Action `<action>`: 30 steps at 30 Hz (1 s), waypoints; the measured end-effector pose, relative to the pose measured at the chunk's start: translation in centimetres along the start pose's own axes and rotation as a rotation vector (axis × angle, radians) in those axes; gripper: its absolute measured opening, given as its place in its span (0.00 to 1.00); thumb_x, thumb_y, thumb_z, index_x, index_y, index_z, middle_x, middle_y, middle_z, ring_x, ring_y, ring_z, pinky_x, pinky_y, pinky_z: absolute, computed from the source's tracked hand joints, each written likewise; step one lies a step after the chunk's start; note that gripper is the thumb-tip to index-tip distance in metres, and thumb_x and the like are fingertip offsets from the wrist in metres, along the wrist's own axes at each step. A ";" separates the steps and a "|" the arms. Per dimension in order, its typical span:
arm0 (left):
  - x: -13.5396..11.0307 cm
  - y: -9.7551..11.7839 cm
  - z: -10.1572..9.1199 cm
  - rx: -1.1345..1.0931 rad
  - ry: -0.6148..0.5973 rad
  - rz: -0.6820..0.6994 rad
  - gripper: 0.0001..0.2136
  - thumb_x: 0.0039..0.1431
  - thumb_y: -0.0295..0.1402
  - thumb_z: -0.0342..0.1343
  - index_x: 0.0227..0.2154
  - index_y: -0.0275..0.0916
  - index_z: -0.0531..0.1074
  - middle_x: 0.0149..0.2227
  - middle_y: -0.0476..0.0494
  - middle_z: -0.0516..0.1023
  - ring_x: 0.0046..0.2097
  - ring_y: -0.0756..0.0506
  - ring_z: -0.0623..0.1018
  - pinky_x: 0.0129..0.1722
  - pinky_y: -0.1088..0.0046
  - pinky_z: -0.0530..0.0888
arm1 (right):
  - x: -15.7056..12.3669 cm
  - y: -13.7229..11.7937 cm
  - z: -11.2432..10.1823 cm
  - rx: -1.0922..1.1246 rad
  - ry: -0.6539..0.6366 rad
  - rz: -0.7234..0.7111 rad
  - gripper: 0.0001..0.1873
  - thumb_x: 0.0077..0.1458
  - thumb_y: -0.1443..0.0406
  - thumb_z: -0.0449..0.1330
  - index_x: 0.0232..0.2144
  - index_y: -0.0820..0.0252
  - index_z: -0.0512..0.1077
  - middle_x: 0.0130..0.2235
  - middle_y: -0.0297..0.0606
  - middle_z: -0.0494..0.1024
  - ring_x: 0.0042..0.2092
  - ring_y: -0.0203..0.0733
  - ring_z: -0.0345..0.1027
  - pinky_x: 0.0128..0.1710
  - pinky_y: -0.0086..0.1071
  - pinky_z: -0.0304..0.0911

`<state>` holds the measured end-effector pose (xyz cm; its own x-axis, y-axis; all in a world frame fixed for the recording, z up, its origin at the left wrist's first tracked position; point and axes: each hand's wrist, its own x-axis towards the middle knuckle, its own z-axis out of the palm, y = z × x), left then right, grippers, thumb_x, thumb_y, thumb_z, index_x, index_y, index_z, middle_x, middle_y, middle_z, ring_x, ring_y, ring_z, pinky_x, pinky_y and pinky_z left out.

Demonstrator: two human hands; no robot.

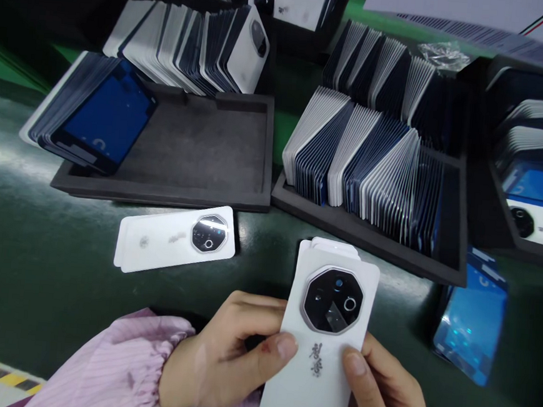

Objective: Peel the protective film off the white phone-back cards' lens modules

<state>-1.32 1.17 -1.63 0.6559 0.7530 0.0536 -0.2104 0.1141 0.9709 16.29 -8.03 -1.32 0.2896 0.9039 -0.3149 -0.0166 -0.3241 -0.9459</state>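
A white phone back cover (320, 351) with a dark octagonal camera window is held upright near the bottom middle. My left hand (222, 356) grips its left edge, thumb pressed on the front. My right hand (383, 388) grips its right edge, thumb also on the front. Another white back cover (165, 242) lies flat on the dark green table to the upper left of my hands.
A black foam tray (186, 153) holds stacked covers along its back and left. A second black tray (447, 242) at the right is packed with upright covers. A blue-filmed cover (472, 319) lies by its corner. More trays stand at the far right and back.
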 end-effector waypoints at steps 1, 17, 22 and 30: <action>0.0 -0.2 0.0 -0.007 0.005 0.021 0.19 0.75 0.35 0.52 0.25 0.40 0.61 0.26 0.53 0.61 0.26 0.52 0.62 0.25 0.76 0.58 | 0.0 0.1 0.0 0.006 -0.001 -0.021 0.21 0.66 0.52 0.63 0.24 0.54 0.81 0.21 0.34 0.69 0.22 0.38 0.59 0.19 0.29 0.58; 0.1 -0.7 0.1 -0.027 0.027 0.042 0.18 0.75 0.31 0.52 0.26 0.41 0.57 0.24 0.56 0.55 0.25 0.54 0.58 0.25 0.79 0.58 | 0.3 0.2 -0.4 -0.060 -0.028 -0.252 0.12 0.69 0.60 0.61 0.33 0.49 0.82 0.26 0.32 0.78 0.25 0.38 0.69 0.26 0.28 0.64; 0.0 -0.6 0.1 0.001 0.016 0.027 0.18 0.76 0.33 0.51 0.26 0.40 0.58 0.25 0.55 0.57 0.25 0.54 0.60 0.25 0.79 0.59 | 0.4 -0.1 -0.5 -0.126 -0.037 -0.317 0.12 0.71 0.59 0.60 0.33 0.50 0.79 0.28 0.32 0.80 0.27 0.37 0.71 0.28 0.27 0.66; -0.1 -0.6 0.1 0.093 0.019 0.041 0.18 0.78 0.36 0.50 0.27 0.41 0.59 0.26 0.55 0.60 0.26 0.53 0.61 0.25 0.78 0.59 | 0.5 -0.8 -0.1 -0.186 -0.018 -0.416 0.11 0.72 0.60 0.59 0.38 0.47 0.81 0.34 0.34 0.85 0.31 0.40 0.76 0.33 0.29 0.73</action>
<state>-1.16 0.95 -2.23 0.6343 0.7678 0.0901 -0.1677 0.0229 0.9856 16.56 -7.33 -0.73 0.2188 0.9719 0.0864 0.2707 0.0246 -0.9623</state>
